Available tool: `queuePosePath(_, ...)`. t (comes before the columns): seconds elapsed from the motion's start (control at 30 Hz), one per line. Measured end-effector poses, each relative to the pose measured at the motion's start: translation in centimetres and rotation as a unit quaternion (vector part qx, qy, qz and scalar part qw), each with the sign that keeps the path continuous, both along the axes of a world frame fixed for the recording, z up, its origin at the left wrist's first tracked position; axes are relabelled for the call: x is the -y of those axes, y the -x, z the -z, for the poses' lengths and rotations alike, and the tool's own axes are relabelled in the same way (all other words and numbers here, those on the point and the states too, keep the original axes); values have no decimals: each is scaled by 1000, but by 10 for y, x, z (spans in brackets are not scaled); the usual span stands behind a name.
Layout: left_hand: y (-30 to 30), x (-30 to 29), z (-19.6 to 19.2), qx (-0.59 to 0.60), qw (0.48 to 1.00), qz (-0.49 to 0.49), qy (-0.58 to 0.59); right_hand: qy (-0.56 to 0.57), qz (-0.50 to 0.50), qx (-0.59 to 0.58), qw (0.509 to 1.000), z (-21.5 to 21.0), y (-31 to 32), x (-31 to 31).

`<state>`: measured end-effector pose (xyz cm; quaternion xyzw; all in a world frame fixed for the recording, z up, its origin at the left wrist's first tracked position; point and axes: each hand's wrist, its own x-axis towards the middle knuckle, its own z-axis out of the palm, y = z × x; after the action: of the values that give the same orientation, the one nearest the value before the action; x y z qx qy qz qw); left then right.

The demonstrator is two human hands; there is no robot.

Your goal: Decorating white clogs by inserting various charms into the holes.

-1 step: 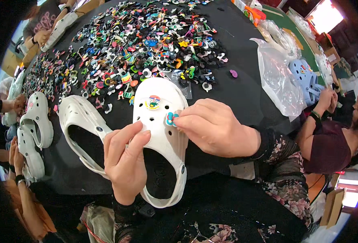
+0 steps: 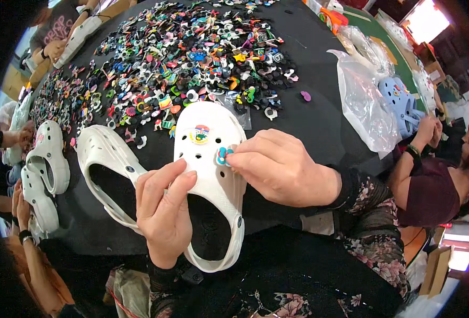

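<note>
– what have we got in our right hand (image 2: 285,169)?
– we're pinching a small blue-and-red charm (image 2: 223,155) between thumb and fingers, over the right side of the white clog (image 2: 209,172) in front of us.
– and our left hand (image 2: 165,212)?
– at the clog's left side, thumb and forefinger slightly parted over the upper. we can't tell whether its other fingers grip anything.
– do we see another charm on that clog?
– yes, a round multicoloured charm (image 2: 199,134) near the toe, with open holes below it.
– what lies around us?
– a second white clog (image 2: 99,143) to the left, and a big pile of charms (image 2: 192,58) beyond, all on our black table (image 2: 303,63).
</note>
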<state>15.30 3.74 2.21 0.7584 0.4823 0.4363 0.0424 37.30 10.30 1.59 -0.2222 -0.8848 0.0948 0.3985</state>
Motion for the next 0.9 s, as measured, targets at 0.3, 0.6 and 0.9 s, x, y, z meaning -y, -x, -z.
queuePosePath(0.3, 0, 1, 0, 7, 1000, -20, -18, -7, 25, 42, 999, -2, 6, 8)
queuePosePath(0.6, -2, 2, 6, -7, 1000, -11, 7, -77, 0, 140, 987, 1, 17, 1)
queuePosePath(0.9, -2, -2, 8, 51, 998, -16, -28, 147, -61, 8, 987, -9, -12, -17)
